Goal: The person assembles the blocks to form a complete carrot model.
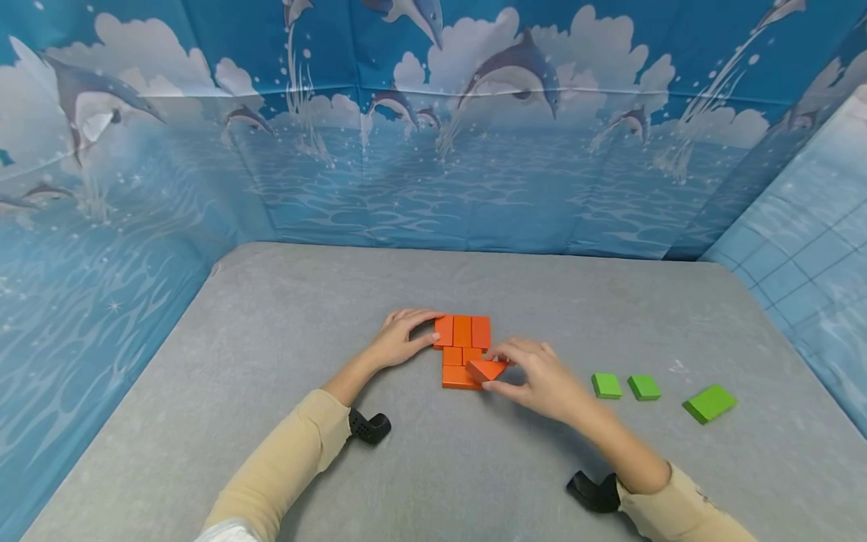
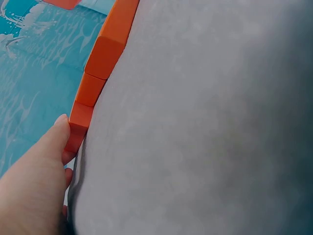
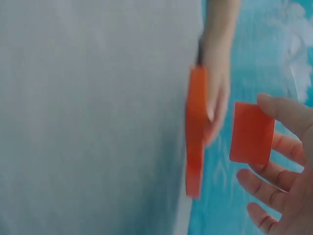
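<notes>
Several flat orange blocks lie fitted together on the grey table. Three stand side by side in the far row, with smaller ones below and a wide one nearest me. At their left edge my left hand touches the far-left block with thumb and fingertips, the fingers fairly straight. My right hand pinches an orange triangular block between thumb and fingers, above the near right corner of the group. In the right wrist view, this held block shows a rectangular face, apart from the row.
To the right lie two small green square blocks and a larger green block on the grey table. A blue dolphin-print curtain hangs along the back and sides. Black wrist mounts project from both sleeves.
</notes>
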